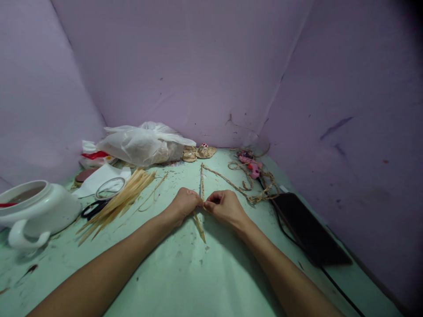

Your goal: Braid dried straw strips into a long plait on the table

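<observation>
A thin twisted cord of straw-coloured fibre (224,177) runs from a bend near the wall down to my two hands. My left hand (185,203) is closed on the lower end of the cord, with a loose flat strip (198,226) trailing below it toward me. Close beside it, my right hand (226,207) pinches the same end between thumb and fingertips. The exact grip inside the fingers is partly hidden. From the bend, the cord goes right to a tangled coil (261,193).
To the left lie a bundle of pale strips (122,198), black scissors (94,209), a wire ring (110,188) and a white pot (59,209). A plastic bag (142,143) sits by the wall. A pink glue gun (254,169) and a black tablet-like slab (307,226) with a cable are right.
</observation>
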The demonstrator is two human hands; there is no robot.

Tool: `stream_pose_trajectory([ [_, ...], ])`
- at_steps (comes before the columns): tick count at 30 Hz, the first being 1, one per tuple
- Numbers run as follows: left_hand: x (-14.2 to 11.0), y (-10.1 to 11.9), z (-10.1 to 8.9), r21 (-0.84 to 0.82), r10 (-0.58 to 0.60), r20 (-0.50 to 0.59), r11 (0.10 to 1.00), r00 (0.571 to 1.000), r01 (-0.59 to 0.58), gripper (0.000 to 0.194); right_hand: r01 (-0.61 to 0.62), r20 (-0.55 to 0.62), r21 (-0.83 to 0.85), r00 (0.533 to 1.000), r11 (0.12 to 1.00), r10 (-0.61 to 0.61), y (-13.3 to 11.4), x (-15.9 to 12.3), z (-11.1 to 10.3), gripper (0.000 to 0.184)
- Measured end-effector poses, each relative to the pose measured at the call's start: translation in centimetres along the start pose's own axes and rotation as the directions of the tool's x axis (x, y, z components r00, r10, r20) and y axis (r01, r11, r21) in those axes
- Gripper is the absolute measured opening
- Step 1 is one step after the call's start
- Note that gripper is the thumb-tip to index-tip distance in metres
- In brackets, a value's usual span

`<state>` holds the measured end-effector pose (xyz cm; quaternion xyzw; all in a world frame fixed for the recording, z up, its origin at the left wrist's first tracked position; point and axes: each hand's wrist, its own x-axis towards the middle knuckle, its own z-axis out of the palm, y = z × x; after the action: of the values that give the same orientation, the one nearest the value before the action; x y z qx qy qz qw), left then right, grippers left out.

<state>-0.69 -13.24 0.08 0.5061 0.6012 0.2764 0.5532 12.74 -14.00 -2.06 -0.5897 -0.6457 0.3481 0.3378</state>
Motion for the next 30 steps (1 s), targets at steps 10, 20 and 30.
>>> stream_pose_trajectory([
  [10,-0.2,0.1,0.3,-0.012,-0.006,-0.052,1.000,0.999,0.005,0.004,-0.010,-0.061,-0.304,0.998,0.953,-0.009,-2.4,-2.2,0.2,0.013],
  [20,-0.6,-0.1,-0.3,-0.061,0.049,0.037,0.997,0.998,-0.047,0.006,0.252,0.077,-0.662,0.959,0.706,-0.271,-3.4,-4.1,1.7,0.025],
  [30,-0.2,-0.2,-2.2,-0.049,0.107,0.171,0.994,0.979,-0.100,0.008,-0.242,0.111,0.365,0.970,0.899,0.216,-2.5,-0.3,-0.4,0.020],
])
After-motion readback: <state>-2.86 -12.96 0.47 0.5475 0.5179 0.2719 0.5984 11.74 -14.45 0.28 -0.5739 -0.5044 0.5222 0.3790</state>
